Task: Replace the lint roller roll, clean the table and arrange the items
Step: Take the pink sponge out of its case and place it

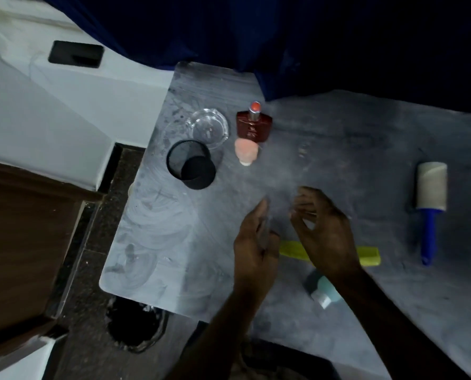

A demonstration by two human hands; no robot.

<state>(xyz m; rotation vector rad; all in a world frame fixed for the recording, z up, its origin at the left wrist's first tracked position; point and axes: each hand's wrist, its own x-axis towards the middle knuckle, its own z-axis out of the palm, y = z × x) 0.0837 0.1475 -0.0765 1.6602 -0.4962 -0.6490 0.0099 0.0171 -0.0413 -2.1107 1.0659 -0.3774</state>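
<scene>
1. A teal bottle (322, 292) lies on its side near the table's (160, 229) front edge, at 6 o'clock from the right hand (324, 234) and partly under that forearm.
2. A yellow strip (368, 256) lies flat across the table under the right wrist. Its ends show on either side.
3. The left hand (253, 242) hovers over the table, seen edge-on with fingers nearly straight, and holds nothing.
4. The right hand is just beside it at 3 o'clock. Its fingers are loosely spread and slightly bent, and it also holds nothing. The two hands are apart, palms roughly facing.
5. The lint roller (432, 198) lies flat at about 3 o'clock from the right hand, well apart from it and untouched. Its pale roll points to 12 o'clock and its blue handle to 6.
6. A black mesh cup (191, 164) stands at 11 o'clock from the left hand.
7. A small pink bottle (245, 150) stands at 12 o'clock from the left hand, with a red perfume bottle (254, 127) just behind it.
8. A clear glass dish (209, 127) sits at 9 o'clock from the perfume bottle.
9. A dark blue curtain (256, 28) hangs over the table's far edge.
</scene>
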